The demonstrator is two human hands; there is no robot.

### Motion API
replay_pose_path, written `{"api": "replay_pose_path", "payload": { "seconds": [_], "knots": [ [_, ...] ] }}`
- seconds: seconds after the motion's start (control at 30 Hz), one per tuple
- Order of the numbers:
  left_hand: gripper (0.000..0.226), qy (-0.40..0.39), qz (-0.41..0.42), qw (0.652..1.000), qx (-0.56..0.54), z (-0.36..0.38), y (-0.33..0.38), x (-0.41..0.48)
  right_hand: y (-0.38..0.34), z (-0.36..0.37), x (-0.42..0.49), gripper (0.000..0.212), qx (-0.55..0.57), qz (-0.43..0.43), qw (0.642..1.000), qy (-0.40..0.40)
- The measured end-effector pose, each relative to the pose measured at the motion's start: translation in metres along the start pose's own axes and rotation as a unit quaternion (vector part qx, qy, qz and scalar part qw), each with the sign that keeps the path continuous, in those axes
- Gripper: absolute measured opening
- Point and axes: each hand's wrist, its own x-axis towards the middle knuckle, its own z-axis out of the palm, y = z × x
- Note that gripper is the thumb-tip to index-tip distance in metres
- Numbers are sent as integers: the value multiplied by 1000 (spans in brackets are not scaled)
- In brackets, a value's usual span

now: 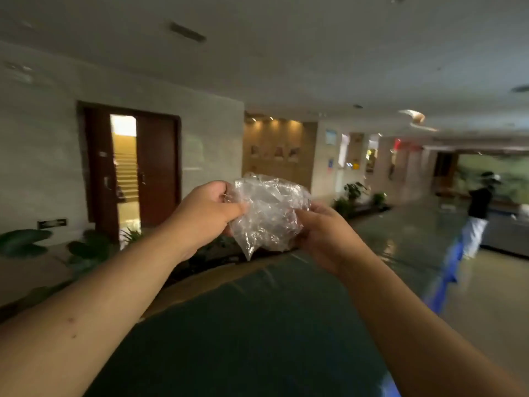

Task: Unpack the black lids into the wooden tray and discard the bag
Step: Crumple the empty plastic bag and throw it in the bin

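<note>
Crumpled clear plastic bag [267, 213] held raised between both hands above a dark glossy surface [243, 333]. Left hand [206, 213] pinches its left edge with closed fingers; right hand [323, 230] grips its right side. Far left, a wooden double door [154, 167] stands ajar.

Both forearms are bare, no sleeves, up to each grip: left hand [206, 209], right hand [326, 233].

dark wooden door [157, 167] ajar | potted plants [355, 190] | distant person [478, 213] | glossy floor [486, 282]
</note>
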Motion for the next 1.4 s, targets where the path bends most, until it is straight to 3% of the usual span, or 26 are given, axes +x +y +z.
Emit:
{"api": "replay_pose_path", "payload": {
  "seconds": [0.1,0.2,0.37,0.47,0.53,0.63,0.7,0.8,0.9,1.03,1.17,1.3,1.4],
  "knots": [
    [14,-65,-32,997,-8,111,-29,2,65,-88,-32,44,1,84,996,22],
    [5,-150,-72,986,1,222,-78,-12,150,-171,-71,25,-46,152,984,78],
    [10,-257,-159,952,51,382,-202,-73,311,-266,-145,16,-86,244,949,179],
    [25,-317,-197,923,90,449,-286,-127,411,-289,-201,6,-102,303,925,207],
    [50,-355,-195,906,123,479,-340,-165,472,-296,-239,11,-113,340,906,227],
    [95,-384,-70,882,265,505,-415,-218,546,-300,-296,13,-108,379,879,267],
    [101,-388,5,859,335,514,-454,-246,588,-302,-335,16,-109,407,851,313],
    [95,-336,71,859,381,526,-496,-277,647,-298,-387,7,-153,463,792,367],
    [84,-265,116,882,373,535,-519,-285,709,-280,-424,9,-223,525,739,357],
    [82,-245,128,888,366,535,-527,-285,779,-253,-446,15,-247,594,708,292],
    [80,-243,136,889,364,536,-526,-287,825,-244,-458,21,-258,638,670,279],
    [80,-242,149,889,359,535,-528,-286,852,-242,-466,24,-271,659,650,265],
    [82,-251,160,887,354,534,-530,-284,867,-242,-473,39,-285,663,644,254]
  ]
}}
